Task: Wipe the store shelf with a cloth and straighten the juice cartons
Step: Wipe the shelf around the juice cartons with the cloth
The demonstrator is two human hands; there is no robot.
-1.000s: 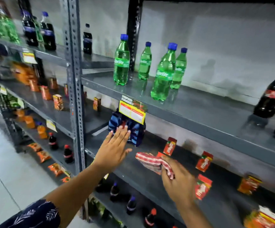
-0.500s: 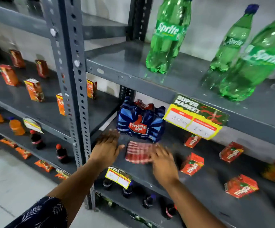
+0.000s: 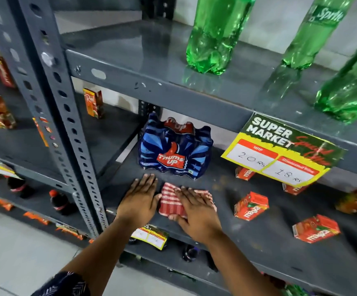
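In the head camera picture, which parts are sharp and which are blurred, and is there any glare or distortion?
Head view: the Thums Up pack and price tag are fairly sharp; the green bottles and juice cartons at the right are smeared; the upper shelf shows soft reflections; the upright post leans from wide-angle distortion.

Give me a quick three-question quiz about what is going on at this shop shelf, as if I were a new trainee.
1. True or false: the right hand lies flat on the checked cloth.
2. Which stands just behind the hands? A) the blue pack of bottles B) a green bottle C) a juice carton
3. Fill in: the left hand rests flat on the ____, beside the cloth.

Key: 1 true; 2 A; 3 shelf
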